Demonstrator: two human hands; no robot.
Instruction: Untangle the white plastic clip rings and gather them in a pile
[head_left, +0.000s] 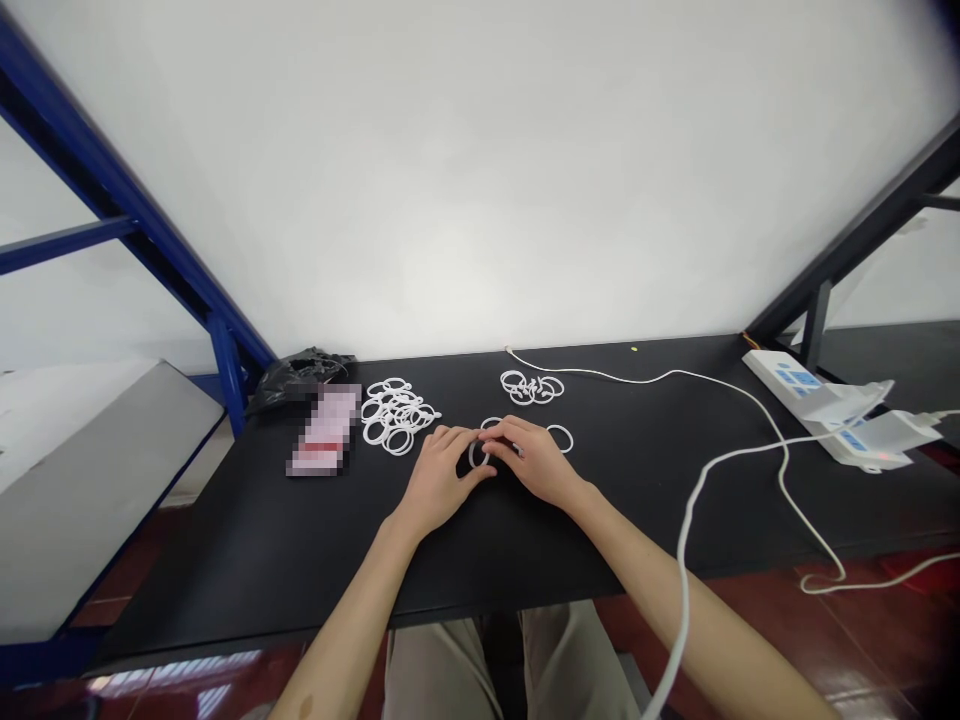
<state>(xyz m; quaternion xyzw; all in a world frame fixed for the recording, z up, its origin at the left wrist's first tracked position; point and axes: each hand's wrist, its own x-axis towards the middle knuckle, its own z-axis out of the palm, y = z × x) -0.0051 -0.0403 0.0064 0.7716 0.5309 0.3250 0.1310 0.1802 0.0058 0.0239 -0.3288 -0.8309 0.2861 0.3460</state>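
Note:
Over the middle of the black table, my left hand [444, 470] and my right hand [531, 458] meet at the fingertips. Between them they pinch a white ring [474, 456], probably plastic, tilted up off the table. Just behind my fingers lies another white ring [491, 423], partly hidden by my right hand. One more white ring [560, 438] lies to the right of my right hand. A heap of similar white rings [394, 412] sits to the left of my left hand, and a smaller cluster [531, 388] lies farther back.
A black plastic bag [300, 375] and a blurred pink packet [326, 430] lie at the left. White power strips [847, 410] stand at the right. A white cable [701, 480] loops over the table and past my right forearm. Blue metal posts [150, 230] frame the left side.

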